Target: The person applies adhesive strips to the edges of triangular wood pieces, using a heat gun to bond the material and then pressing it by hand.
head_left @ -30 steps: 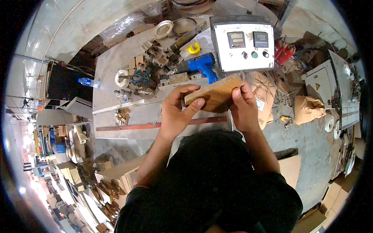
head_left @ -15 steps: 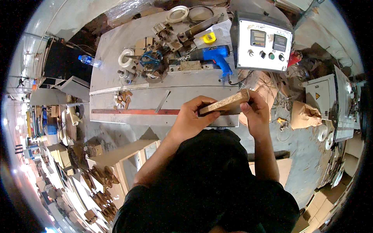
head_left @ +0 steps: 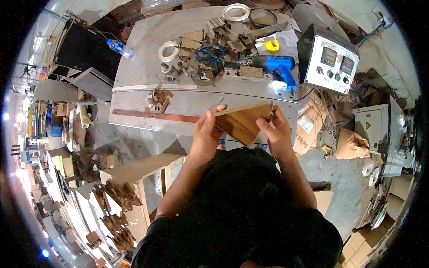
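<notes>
Between my hands, over the near edge of the grey worktable, is a small wooden board with brown wood grain on its face. It is tilted, and its broad face shows. My left hand holds its left edge, with the fingertips up by the upper corner. My right hand grips the right end, its thumb lying on the face. Beyond the left hand, a long reddish strip runs along the table. Small brown offcuts lie in a heap just behind it.
Farther back are a blue pistol-grip power tool, a yellow tape measure, white edging rolls and metal parts. A control box stands at the right. A wooden frame with brown pieces stands at lower left; a paper bag sits at right.
The board has turned from edge-on to showing its broad face, and has shifted slightly left with both hands. My view has turned, so the table appears shifted right.
</notes>
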Demonstrator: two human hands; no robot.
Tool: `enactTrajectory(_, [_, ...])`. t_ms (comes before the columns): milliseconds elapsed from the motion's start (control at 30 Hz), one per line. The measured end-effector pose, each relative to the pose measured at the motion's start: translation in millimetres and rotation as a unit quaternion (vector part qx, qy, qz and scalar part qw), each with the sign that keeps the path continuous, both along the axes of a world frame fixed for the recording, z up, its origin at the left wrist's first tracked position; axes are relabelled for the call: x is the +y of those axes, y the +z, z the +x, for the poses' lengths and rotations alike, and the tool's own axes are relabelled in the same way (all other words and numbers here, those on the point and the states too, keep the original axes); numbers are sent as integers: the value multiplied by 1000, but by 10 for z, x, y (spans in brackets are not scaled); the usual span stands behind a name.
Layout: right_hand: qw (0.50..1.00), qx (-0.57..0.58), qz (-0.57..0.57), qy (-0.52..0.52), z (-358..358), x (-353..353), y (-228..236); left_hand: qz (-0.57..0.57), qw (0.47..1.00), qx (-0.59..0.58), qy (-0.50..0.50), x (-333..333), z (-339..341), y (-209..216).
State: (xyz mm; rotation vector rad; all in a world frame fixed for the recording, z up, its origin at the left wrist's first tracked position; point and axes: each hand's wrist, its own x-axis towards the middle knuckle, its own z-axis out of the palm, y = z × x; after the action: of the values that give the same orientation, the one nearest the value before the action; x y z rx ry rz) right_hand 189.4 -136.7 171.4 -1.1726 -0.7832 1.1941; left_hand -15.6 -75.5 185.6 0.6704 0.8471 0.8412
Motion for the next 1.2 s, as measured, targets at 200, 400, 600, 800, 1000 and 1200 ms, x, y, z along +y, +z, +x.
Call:
enactTrajectory(200, [987,-50,142,59,-524,107,138,-163,961,-221,-33,86,-458,-273])
enactTrajectory(400, [905,-150,334,218,-905,473,321,-230,910,-330,-98,30,-1076,-402])
enactTrajectory(600, [874,-262,285,294,-1174,812,346,-202,958,-204,-7,150,-1663,-527])
enactTrajectory(800, [869,-273,223,346,-1612,1110,192,-95,982,-165,13,150,-2015,-726])
enactTrajectory(1000, [874,-372,26,311,-1839,1936,-987,-202,928,-128,287,-79,-2188,-765])
enactTrajectory(1200, [834,-446,63,318,-2287,2487,-1386,-181,911,-142,343,-213,-2522,-975])
